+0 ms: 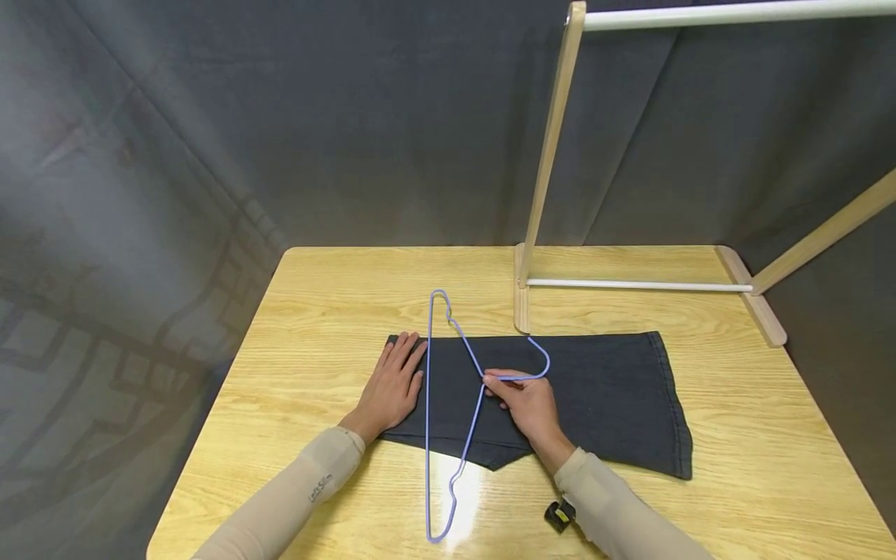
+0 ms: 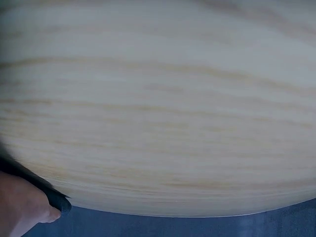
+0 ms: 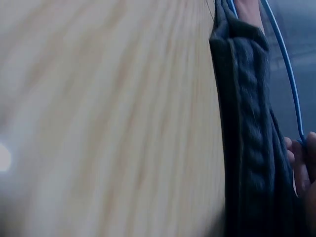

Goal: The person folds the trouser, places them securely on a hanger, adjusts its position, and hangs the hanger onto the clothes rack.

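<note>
On a wood-grain table (image 1: 336,299), folded dark denim pants (image 1: 602,397), left hand (image 1: 393,386) flat on their left end, fingers extended, right hand (image 1: 526,400) pinching the neck of a blue wire hanger (image 1: 428,420) over the pants, wooden-framed garment rack (image 1: 549,155) behind.

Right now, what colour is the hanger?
Light bluish-purple; the hanger shows best in the head view.

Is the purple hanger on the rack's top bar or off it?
Off the bar: the right hand pinches the hanger by its neck, over the dark garment.
</note>
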The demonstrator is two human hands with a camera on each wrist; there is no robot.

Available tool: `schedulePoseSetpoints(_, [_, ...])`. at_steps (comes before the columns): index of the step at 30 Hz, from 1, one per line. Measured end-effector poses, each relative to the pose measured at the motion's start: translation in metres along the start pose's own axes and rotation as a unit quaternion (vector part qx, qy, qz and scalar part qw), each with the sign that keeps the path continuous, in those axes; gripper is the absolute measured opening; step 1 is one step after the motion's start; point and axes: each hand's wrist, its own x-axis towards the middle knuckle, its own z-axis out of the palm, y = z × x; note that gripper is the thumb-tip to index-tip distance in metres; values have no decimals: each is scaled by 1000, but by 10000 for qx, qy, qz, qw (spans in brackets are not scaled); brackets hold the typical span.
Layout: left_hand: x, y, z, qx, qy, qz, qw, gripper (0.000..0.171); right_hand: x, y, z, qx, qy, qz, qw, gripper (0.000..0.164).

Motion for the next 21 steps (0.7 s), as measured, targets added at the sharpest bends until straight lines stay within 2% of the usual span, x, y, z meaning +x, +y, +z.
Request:
schedulePoseSetpoints(5, [-1,0,-1,-59,2,-37,10000,53,-2,3,6,-237,-95,-116,9996,26])
schedulePoseSetpoints(9, [0,1,-2,-118,218,78,9997,51,-3,6,6,-537,-24,-301,9981,23])
schedulePoseSetpoints(14, [-1,2,-2,-61,366,34,9993,50,-3,10,6,-515,-68,-331,9981,22])
schedulePoseSetpoints(16, [-3,2,-4,59,382,-200,9991,50,-2,11,6,-474,-114,-297,9984,23])
schedulePoseSetpoints(18, [-4,4,-8,100,372,-566,9977,52,-1,11,7,-404,-132,-281,9987,23])
schedulePoseSetpoints(19, [-5,5,-11,43,367,-799,9961,55,0,11,7,-375,-129,-295,9988,24])
schedulePoseSetpoints(21, [-4,7,-18,-404,300,-1401,9889,61,2,10,7,-325,-116,-322,9989,23])
